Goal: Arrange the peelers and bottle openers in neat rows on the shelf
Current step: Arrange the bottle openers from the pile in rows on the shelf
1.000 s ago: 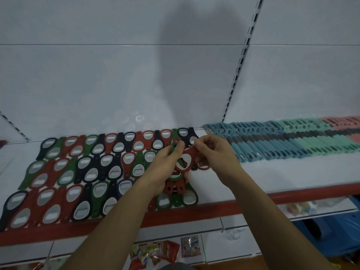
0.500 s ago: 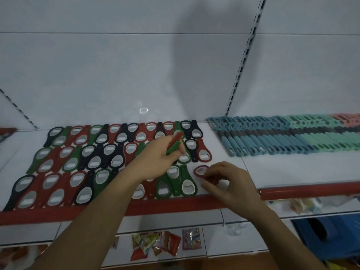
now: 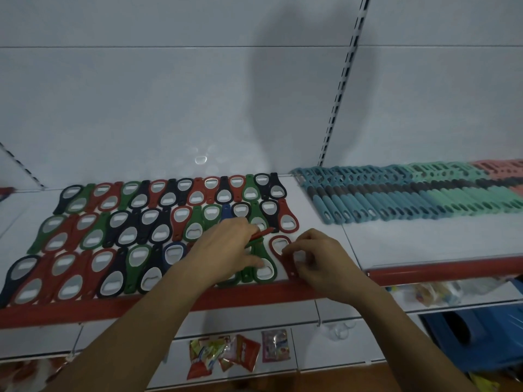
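peelers (image 3: 418, 205): cut at right edge | bottle openers (image 3: 128, 236): some hidden under left hand (image 3: 226, 247)

No text, brand, number or sign is legible. The snack packets (image 3: 243, 353) at the front edge of the lower shelf (image 3: 311, 352) carry printed lettering, but it is too blurred to read. The bottle openers (image 3: 158, 222) and peelers (image 3: 410, 205) bear no marking that can be read.
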`<state>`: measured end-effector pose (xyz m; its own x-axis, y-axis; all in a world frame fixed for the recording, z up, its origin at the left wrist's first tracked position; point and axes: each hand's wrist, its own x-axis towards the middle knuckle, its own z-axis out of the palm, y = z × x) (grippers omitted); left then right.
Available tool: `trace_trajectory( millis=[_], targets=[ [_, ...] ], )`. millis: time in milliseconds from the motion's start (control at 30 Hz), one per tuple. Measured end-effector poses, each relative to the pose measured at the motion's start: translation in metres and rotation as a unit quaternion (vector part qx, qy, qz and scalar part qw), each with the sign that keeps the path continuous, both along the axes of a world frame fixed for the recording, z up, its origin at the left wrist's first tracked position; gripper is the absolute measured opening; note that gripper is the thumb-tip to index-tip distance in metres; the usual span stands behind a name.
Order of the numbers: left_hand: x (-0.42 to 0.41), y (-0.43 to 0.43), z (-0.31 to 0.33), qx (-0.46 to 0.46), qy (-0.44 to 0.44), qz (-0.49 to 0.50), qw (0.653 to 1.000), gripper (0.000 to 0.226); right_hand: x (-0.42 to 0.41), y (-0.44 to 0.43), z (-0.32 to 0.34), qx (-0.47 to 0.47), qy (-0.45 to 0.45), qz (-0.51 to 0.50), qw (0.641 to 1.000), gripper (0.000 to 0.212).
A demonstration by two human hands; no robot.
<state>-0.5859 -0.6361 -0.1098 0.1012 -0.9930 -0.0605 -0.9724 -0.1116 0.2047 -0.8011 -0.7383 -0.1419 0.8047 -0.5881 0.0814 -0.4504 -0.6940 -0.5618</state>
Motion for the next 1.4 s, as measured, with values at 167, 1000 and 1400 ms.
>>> trace_trajectory(
  millis=[167, 1000, 1400],
  targets=[
    [0.001, -0.001, -0.004, 0.037, -0.016, -0.014, 0.999, 0.045, 0.006, -0.001, 0.003, -0.006, 0.008, 0.028, 1.0, 0.027],
    [-0.011, -0.024, 0.018, -0.041, 0.234, -0.022, 0.971, 0.022, 0.04, -0.005, 0.042, 0.263, -0.328, -0.015, 0.907, 0.012],
    [0.001, -0.023, 0.008, -0.051, 0.22, 0.018, 0.974, 0.014, -0.002, -0.037, 0.035, 0.218, -0.256, -0.108, 0.936, 0.008]
  ],
)
